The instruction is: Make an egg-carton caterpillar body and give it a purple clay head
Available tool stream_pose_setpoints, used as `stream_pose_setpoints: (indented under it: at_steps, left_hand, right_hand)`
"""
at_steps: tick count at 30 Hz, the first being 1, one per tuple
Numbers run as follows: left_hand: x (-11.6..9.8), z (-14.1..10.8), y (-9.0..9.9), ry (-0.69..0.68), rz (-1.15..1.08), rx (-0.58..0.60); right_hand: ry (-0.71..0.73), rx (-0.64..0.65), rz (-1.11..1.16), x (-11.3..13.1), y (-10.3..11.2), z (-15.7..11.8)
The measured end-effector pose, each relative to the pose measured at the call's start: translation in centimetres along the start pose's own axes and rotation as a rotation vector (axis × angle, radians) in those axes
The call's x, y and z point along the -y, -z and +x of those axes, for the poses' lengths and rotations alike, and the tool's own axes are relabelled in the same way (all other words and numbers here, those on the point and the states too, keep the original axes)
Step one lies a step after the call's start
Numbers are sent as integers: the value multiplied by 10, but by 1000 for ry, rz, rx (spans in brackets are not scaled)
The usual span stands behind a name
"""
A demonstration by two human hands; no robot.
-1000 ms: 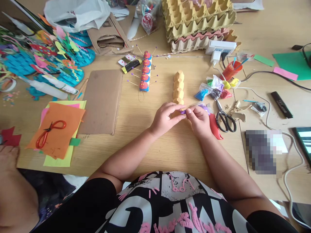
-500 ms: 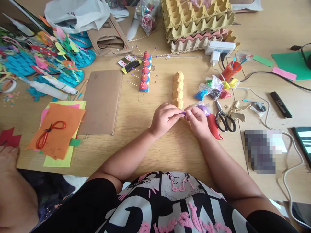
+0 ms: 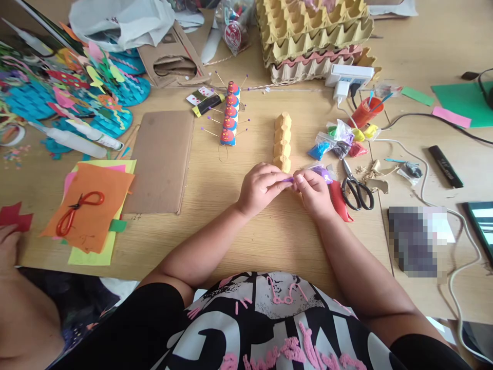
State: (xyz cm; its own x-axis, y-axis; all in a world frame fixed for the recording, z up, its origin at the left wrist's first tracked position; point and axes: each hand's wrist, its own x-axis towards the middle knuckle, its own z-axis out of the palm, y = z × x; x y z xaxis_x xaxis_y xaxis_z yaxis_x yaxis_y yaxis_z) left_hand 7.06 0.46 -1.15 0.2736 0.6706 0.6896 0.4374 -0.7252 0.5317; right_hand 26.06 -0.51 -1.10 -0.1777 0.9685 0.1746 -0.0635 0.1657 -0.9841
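Between my two hands is a small piece of purple clay [image 3: 288, 180]. My left hand [image 3: 260, 187] pinches it with thumb and fingers, and my right hand [image 3: 313, 190] pinches at its other end. Just beyond my hands lies a strip of egg-carton cups [image 3: 282, 141], bare and tan. A bag of purple clay [image 3: 322, 173] is beside my right hand, partly behind it. Farther off to the left stands a painted egg-carton caterpillar [image 3: 230, 115] in red, blue and white, with purple-tipped sticks poking out of its sides.
Black-handled scissors [image 3: 356, 190] and a red piece [image 3: 341, 200] lie at the right, near bagged clays [image 3: 319, 149] and an orange cup [image 3: 365, 112]. Egg trays [image 3: 314, 41] are stacked behind. Cardboard [image 3: 159, 164] and coloured paper [image 3: 92, 216] lie left. Another person's hand [image 3: 8, 244] touches red paper.
My hands stay almost in place, still pinching the purple clay, with slightly more of it showing. The other person's hand at the left edge has shifted on the red paper.
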Motion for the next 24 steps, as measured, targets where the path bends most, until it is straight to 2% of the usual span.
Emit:
stream_pose_setpoints:
  at_steps: [3,8,15,20,24]
  left_hand:
    - [-2,1,2,-30,-11,-32]
    - [-3,0,1,-23,5,-10]
    - [4,-3,-2,98,-37,42]
    - [1,-3,-3,187,-144,10]
    - [-1,-2,-4,202,-153,-16]
  right_hand:
    - [26,9,-17,0,1,0]
    - [8,36,-19,-1,1,0]
    - [-87,-35,123,-1,-1,2]
    - [-59,-54,82,-1,0,2]
    - [-15,-46,25,1,0,1]
